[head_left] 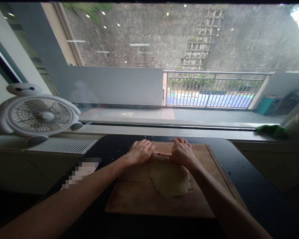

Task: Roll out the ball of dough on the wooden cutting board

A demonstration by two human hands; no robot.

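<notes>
A flattened, uneven-edged sheet of pale dough [169,181] lies on a wooden board [132,199]. Across the dough's far edge runs a rolling pin [162,155] with a red and white label; only its middle shows between my hands. My left hand [141,151] is closed over its left end, knuckles up. At the other end my right hand [182,151] covers the pin the same way, just above the dough. Both palms hide the pin's ends.
The board rests on a black table [241,166] dusted with white specks. A white fan [41,114] stands at left by the window. A pixelated pale patch [81,172] lies left of my forearm. A green cloth [271,130] is on the right sill.
</notes>
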